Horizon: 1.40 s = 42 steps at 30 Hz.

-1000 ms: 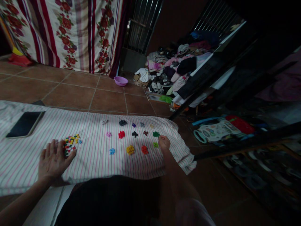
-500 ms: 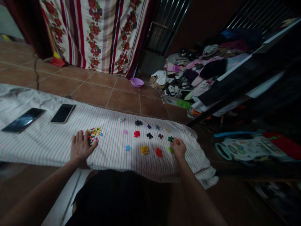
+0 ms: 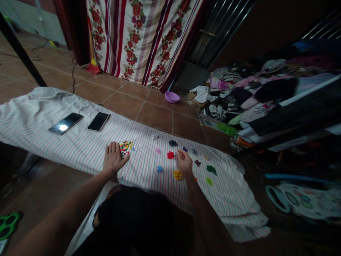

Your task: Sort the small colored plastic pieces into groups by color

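Observation:
My left hand lies flat, fingers stretched out, on the striped cloth. Its thumb side touches a mixed pile of tiny coloured pieces. My right hand hovers just right of the red pile with thumb and fingers pinched; anything between them is too small to make out. Sorted by colour around it are a yellow pile, a dark grey pile, a brown pile, a dark green pile and a lime green pile. The right hand and wrist partly cover an orange pile.
Two phones lie on the cloth to the left. Light blue, pink and white piles sit mid-cloth. Beyond the edge, a purple basin stands on the tiled floor near heaped clothes.
My right hand has moved left from the dark green pile to beside the red pile. My left hand stays by the mixed pile. The whole view has shifted, with things appearing further right.

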Tool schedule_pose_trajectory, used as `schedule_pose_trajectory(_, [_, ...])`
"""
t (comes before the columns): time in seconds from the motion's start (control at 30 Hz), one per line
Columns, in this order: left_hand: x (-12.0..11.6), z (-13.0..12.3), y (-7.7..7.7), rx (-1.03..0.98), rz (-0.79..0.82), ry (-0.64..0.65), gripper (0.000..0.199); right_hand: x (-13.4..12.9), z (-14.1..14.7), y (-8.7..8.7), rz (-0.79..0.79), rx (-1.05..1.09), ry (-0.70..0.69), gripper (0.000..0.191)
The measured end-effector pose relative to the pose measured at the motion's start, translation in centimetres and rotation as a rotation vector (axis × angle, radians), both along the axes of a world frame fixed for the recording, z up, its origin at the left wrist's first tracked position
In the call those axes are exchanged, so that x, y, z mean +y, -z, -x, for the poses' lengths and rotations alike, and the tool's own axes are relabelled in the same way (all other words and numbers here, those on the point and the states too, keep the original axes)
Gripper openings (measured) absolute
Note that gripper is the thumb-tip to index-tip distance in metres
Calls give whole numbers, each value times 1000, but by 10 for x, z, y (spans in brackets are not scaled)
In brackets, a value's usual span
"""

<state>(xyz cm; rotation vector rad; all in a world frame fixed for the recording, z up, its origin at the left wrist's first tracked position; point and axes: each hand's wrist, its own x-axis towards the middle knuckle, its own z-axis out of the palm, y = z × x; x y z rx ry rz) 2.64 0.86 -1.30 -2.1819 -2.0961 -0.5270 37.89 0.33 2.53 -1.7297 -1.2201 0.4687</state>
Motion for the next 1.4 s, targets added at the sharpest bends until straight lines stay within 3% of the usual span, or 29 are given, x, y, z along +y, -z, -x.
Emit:
schedule_pose_trajectory(0.2, [2,0,5,-14,-6,-6,92,18,76,15,14,82,-246,32])
schedule_pose_trajectory(0.4, [2,-1,5,-49,-3,1,92,35,141,23,54,-22,-430,28])
schedule_pose_trajectory(0.67, [3,-1,7,-106,-36,6,89,62,203,17,122,-298,-484,27])
schedule_pose_trajectory(1.13, [2,-1,6,-122,-38,11,89,80,227,18,207,-447,-382,25])
schedule_pose_trajectory(1.4, [2,-2,5,-121,-31,2,87,82,228,17,246,-452,-412,22])
